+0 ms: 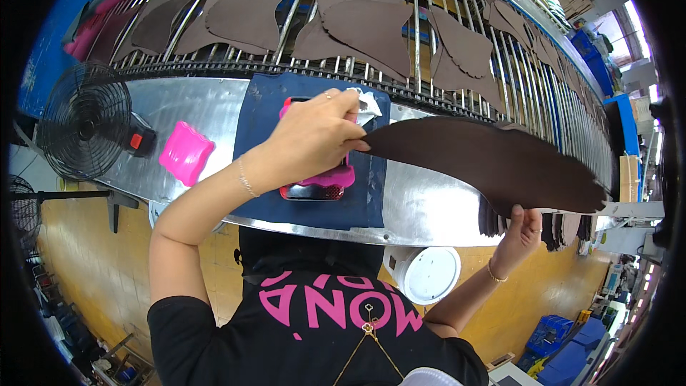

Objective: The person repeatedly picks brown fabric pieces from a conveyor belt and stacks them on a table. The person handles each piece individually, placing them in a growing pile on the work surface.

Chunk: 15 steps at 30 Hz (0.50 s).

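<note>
A long, curved dark brown piece (464, 150), leather-like, stretches between my two hands above the metal table. My left hand (314, 139) pinches its narrow left tip, over a blue mat (271, 111). At its lower right edge my right hand (520, 237) grips it between thumb and fingers. Below my left hand lies a pink and red tray-like object (325, 184), partly covered by the hand and wrist. Something white and crumpled (369, 105) shows just beyond my left fingers. More dark pieces (491, 220) hang at the table's front edge, near my right hand.
Beyond the table runs a rack of metal rods (418, 50) bearing several brown cut pieces (368, 25). A black fan (86, 121) and a bright pink wavy-edged object (187, 153) are at the left. A white round bucket or lid (431, 275) is below the front edge.
</note>
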Tool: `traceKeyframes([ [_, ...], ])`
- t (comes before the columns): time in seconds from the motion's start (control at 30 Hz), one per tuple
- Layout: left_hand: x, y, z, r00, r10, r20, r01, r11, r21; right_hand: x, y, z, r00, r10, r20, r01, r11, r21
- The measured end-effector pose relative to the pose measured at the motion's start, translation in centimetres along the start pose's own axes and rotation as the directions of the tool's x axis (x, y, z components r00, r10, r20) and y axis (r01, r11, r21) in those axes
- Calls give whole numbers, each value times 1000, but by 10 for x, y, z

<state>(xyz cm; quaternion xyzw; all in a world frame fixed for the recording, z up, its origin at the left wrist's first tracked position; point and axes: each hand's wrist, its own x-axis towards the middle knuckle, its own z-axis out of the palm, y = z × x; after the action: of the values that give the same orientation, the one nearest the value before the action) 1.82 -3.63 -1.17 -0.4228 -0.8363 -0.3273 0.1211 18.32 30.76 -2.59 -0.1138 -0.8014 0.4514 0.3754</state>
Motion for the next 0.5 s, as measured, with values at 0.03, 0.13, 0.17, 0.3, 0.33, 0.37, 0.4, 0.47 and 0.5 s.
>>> traceKeyframes([
  [0.03,5,2,2,993,-73,94,75,997,-10,3,-3,-3,999,33,-22,-33,999,9],
  [0.13,42,-4,2,996,71,-61,-78,991,-111,9,13,-15,996,86,40,-87,996,22],
  [0.17,60,-6,-1,981,130,-147,-142,987,-76,12,21,-13,991,108,80,-112,992,56],
  [0.3,148,2,-9,882,278,-381,-281,958,50,38,-8,29,991,87,-103,-64,976,206],
  [0.33,167,7,-9,819,352,-453,-327,935,137,43,-10,32,983,35,-178,4,977,212],
  [0.37,182,11,-12,743,429,-514,-364,903,228,52,-10,32,978,-19,-208,31,998,52],
  [0.4,194,14,-17,744,491,-454,-383,869,313,60,-12,33,969,-72,-238,46,993,-112],
  [0.47,218,20,-20,735,598,-319,-426,774,469,76,-29,53,960,-173,-222,141,978,-154],
  [0.5,226,23,-16,613,700,-366,-439,688,578,81,-26,61,957,-268,-113,221,923,-316],
])
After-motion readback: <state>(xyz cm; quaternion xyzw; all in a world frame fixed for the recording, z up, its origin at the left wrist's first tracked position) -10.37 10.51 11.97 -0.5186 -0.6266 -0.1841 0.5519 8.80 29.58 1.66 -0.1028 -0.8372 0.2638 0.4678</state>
